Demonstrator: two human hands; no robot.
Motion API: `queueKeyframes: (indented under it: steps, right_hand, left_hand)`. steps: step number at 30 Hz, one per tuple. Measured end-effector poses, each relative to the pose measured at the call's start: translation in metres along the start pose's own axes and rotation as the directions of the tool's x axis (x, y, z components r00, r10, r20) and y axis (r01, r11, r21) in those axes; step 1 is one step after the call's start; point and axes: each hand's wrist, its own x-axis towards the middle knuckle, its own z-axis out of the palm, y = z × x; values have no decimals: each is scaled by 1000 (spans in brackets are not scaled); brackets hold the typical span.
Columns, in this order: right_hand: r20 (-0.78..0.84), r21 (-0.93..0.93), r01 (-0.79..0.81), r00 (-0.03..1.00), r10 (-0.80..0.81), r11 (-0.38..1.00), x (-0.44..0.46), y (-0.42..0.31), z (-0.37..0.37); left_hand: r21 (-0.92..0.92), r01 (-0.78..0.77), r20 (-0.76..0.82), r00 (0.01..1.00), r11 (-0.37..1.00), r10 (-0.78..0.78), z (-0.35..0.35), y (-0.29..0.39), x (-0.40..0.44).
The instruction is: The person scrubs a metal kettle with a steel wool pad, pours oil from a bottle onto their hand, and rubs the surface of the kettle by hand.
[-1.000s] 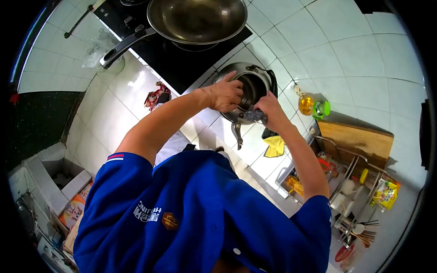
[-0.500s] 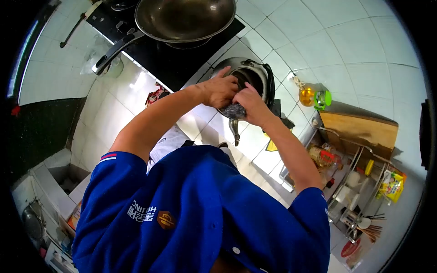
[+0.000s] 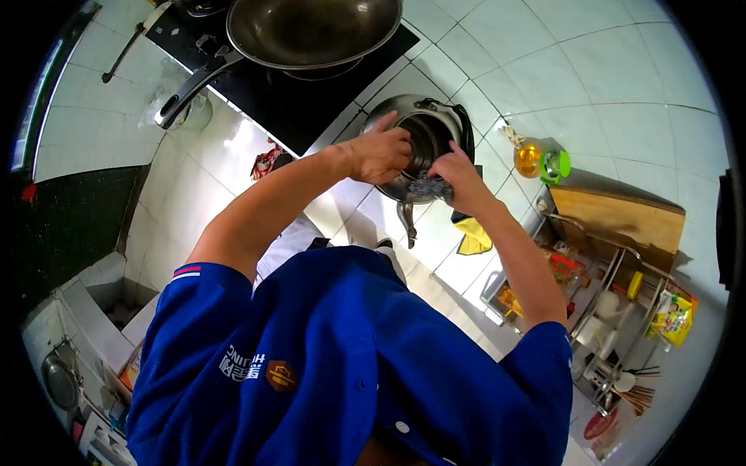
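Note:
A metal kettle (image 3: 382, 111) stands uncovered on the white tiled counter, its spout toward me and its black handle folded to the right. My left hand (image 3: 381, 154) is closed over the kettle's left rim, fingers curled at the opening and the index finger stretched out. At the right side of the opening, my right hand (image 3: 465, 180) grips a dark grey scouring pad (image 3: 428, 188) against the rim near the spout. Part of the pad is covered by the fingers. The kettle's inside wall shows between my hands.
A large wok (image 3: 311, 35) sits on the black cooktop (image 3: 272, 109). On the right are a yellow cloth (image 3: 474, 236), an amber bottle with a green part (image 3: 528, 159), a wooden board (image 3: 618, 227) and a wire rack (image 3: 608, 291) with jars and chopsticks.
My right hand has moved right with the scouring pad, away from my left hand, so more of the kettle's inside shows. The left hand stays at the rim. More of the yellow cloth is visible.

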Motion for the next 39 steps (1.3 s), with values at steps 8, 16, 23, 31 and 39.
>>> queueKeyframes:
  steps: [8, 16, 23, 31, 39]
  right_hand:
    - [-24, 10, -14, 1000, 14, 1000, -9, 8, -6]
    - [-62, 93, 45, 997, -40, 995, 10, -11, 11]
    - [-61, 50, 97, 994, -94, 994, 27, -22, 23]
    - [-53, 31, 25, 998, -23, 999, 5, -14, 12]
    - [-4, -32, -88, 996, 88, 996, -12, -3, 1]
  left_hand:
    - [-19, 12, 21, 1000, 1000, -11, -4, 2, -1]
    - [-15, 9, 9, 1000, 1000, -9, 0, -2, 1]
    - [-3, -12, 9, 1000, 1000, 12, 5, -1, 3]
    - [20, 22, 70, 997, 1000, -23, -1, 9, 5]
    - [-3, 25, 70, 997, 1000, -25, 1, 8, 6]
